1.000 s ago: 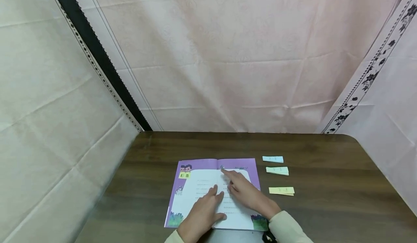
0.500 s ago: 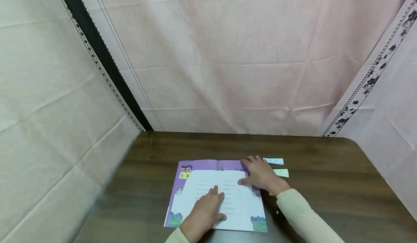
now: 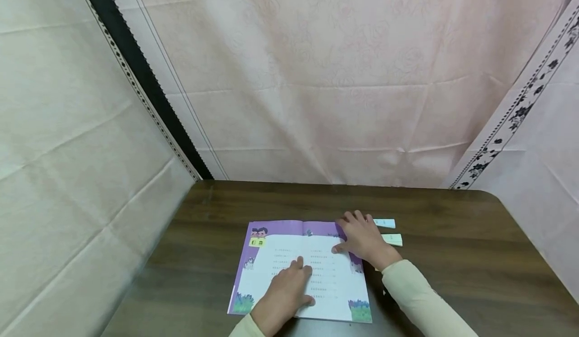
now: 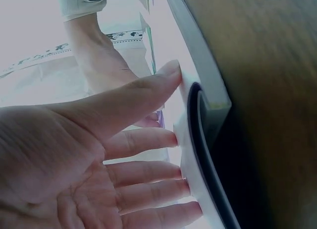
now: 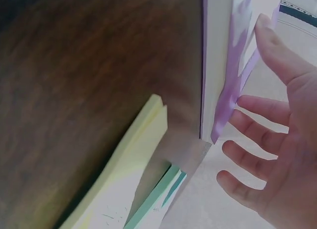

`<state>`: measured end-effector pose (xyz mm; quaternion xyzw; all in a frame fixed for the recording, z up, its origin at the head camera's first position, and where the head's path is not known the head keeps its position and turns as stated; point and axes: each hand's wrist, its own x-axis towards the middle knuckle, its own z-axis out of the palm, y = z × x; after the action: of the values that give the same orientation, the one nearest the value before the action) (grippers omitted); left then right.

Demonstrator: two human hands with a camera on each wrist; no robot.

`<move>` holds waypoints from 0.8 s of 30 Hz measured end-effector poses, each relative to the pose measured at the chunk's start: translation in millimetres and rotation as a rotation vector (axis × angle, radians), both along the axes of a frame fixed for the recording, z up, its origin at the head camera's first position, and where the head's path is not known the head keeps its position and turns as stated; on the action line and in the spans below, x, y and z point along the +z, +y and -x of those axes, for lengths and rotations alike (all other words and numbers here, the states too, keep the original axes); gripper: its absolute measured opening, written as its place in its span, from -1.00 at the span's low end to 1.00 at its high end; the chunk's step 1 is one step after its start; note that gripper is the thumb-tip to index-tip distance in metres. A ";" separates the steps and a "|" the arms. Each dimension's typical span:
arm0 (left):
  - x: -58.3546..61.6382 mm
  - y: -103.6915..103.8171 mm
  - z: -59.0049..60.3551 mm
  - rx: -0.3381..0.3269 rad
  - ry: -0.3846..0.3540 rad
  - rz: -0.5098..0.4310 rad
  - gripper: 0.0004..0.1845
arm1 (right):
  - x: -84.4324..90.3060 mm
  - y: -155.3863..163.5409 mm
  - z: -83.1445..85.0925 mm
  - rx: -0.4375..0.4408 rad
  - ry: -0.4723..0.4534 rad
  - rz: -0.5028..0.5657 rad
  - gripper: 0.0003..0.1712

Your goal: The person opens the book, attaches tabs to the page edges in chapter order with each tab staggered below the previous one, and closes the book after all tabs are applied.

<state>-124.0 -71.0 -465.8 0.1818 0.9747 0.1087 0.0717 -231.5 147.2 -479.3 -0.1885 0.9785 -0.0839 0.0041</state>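
Note:
An open book (image 3: 325, 297) with purple page borders lies on the table. My left hand (image 3: 286, 289) rests on its middle with straight fingers; in the left wrist view the fingertips and thumb touch the page. At the upper right corner of the right page is my right hand (image 3: 364, 239), its fingers spread and slightly bent. In the right wrist view its thumb (image 5: 267, 33) lies against the page and the index fingertip touches the purple edge. The other fingers reach past that edge, and no clear pinch shows.
Right of the book lie a blue paper slip (image 3: 384, 223) and a green slip (image 3: 392, 239), partly behind the right hand. A yellow slip (image 5: 124, 174) is mostly hidden by the right arm in the head view. Pale cloth (image 3: 316, 101) hangs behind the brown table (image 3: 452, 256).
My right hand has moved from the top middle of the right page rightward to its upper right corner, covering part of the slips. My left hand has stayed in place.

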 end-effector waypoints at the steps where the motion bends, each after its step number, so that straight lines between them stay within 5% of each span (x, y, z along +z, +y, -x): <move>1: 0.3 0.0 -0.1 0.001 -0.003 0.000 -0.40 | 0.3 -0.4 0.3 0.000 0.003 -0.003 -0.06; 24: 2.5 1.6 0.4 0.021 -0.042 0.005 -0.37 | 0.5 10.1 7.4 0.030 0.011 0.025 -0.06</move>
<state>-124.4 -69.4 -463.4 0.1689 0.9751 0.1106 0.0913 -238.9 157.3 -478.7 -0.2034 0.9745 -0.0948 -0.0022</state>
